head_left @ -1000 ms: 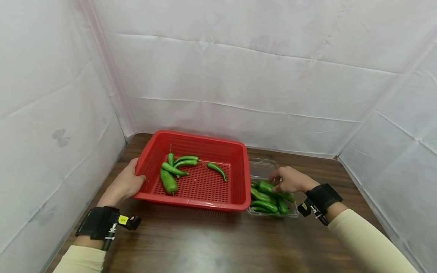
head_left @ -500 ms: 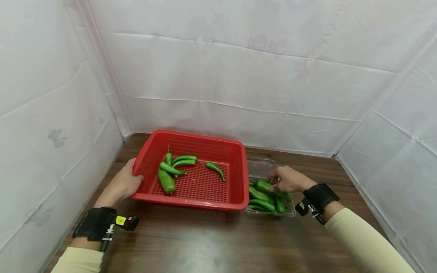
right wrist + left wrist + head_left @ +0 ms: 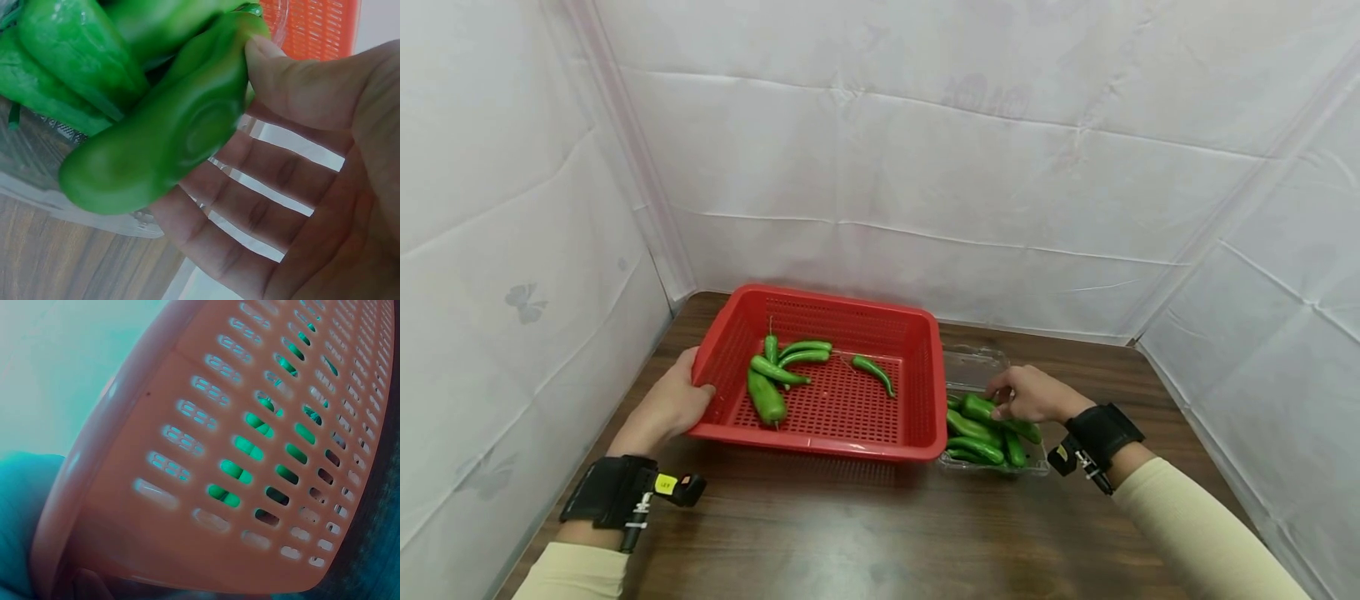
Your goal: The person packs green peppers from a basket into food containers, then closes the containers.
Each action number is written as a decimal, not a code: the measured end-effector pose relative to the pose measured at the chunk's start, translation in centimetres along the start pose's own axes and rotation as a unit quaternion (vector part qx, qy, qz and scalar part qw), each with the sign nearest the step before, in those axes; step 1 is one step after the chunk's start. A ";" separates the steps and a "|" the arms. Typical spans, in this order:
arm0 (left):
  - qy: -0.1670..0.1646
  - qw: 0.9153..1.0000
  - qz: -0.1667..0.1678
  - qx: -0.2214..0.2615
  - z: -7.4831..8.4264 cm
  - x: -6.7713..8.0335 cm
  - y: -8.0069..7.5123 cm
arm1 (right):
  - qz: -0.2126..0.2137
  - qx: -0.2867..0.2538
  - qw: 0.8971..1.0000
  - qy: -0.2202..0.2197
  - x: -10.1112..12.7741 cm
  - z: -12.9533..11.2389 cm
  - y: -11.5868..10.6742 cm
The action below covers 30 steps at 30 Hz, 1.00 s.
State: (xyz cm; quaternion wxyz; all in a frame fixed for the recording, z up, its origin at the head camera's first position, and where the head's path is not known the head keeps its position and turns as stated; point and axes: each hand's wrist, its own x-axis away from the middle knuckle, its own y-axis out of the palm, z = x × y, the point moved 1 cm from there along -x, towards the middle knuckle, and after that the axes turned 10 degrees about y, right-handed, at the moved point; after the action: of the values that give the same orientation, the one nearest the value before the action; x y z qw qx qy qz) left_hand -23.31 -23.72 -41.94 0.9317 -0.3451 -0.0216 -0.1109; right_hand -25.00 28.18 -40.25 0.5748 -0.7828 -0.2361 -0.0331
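My left hand (image 3: 673, 398) grips the left rim of a red perforated basket (image 3: 820, 444). Inside lie several slim green peppers and a thicker green pepper (image 3: 767, 400). The left wrist view shows the basket's slotted wall (image 3: 131, 531), with green showing through its slots. To the right of the basket, my right hand (image 3: 1036, 394) reaches into a clear plastic box (image 3: 1037, 468) with several green peppers. In the right wrist view, thumb and fingers pinch a plump, dented green pepper (image 3: 156, 137) near its stem end; it lies over the others.
The box's clear lid (image 3: 973, 367) lies folded back behind it, close to the basket's right side. A brown wooden table (image 3: 850, 533) carries everything. White sheeting (image 3: 880, 183) walls in the back and both sides.
The whole head view has shifted very slightly left. Both hands keep their places at the basket rim and the pepper.
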 end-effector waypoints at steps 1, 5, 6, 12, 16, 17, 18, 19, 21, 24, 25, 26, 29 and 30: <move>-0.002 1.000 0.002 0.002 0.0 0.1 0.0 | -0.001 0.001 1.000 -0.004 -0.1 -0.1 0.0; -0.004 1.000 0.006 0.001 0.0 0.1 0.2 | -0.006 0.006 1.000 -0.014 -0.1 -0.1 -0.1; -0.003 1.000 0.007 0.000 0.1 0.1 0.3 | -0.006 0.008 1.000 -0.013 0.0 0.0 -0.1; -0.002 1.000 0.007 -0.001 0.2 0.0 0.8 | 0.001 0.013 1.000 -0.006 0.0 -0.2 -0.9; -0.013 1.000 0.010 0.003 0.3 0.2 0.5 | 0.037 0.021 0.999 -0.022 -1.2 -1.6 -2.1; -0.014 1.000 0.011 0.004 0.3 0.2 0.5 | 0.050 0.024 0.998 -0.026 -1.6 -2.2 -2.5; -0.015 1.000 0.012 0.004 0.3 0.2 0.4 | 0.062 0.024 0.997 -0.031 -2.1 -2.8 -2.9; -0.015 1.000 0.014 0.003 0.4 0.3 0.4 | 0.074 0.025 0.996 -0.038 -2.6 -3.5 -3.2; -0.016 1.000 0.016 -0.002 0.5 0.3 0.3 | 0.090 0.022 0.995 -0.046 -3.7 -5.1 -3.8; -0.016 1.000 0.018 -0.007 0.5 0.4 0.3 | 0.098 0.033 0.993 -0.059 -5.3 -8.2 -4.4; -0.017 1.000 0.018 -0.007 0.6 0.4 0.3 | 0.095 0.042 0.993 -0.061 -6.0 -9.2 -4.4; -0.018 1.000 0.020 -0.007 0.6 0.4 0.3 | 0.085 0.051 0.993 -0.061 -6.6 -10.2 -4.5; -0.020 0.999 0.024 -0.006 0.7 0.4 0.2 | 0.055 0.093 0.992 -0.060 -8.7 -13.0 -4.2; -0.021 0.999 0.025 -0.007 0.8 0.4 0.3 | 0.047 0.106 0.992 -0.057 -9.4 -13.7 -4.0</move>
State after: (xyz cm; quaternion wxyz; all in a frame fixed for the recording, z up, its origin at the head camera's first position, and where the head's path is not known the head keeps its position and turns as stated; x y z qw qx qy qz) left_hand -22.80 -23.08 -41.44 0.9312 -0.3541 -0.0321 -0.0802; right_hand -31.98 13.39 -35.15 0.6411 -0.7283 -0.2334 0.0639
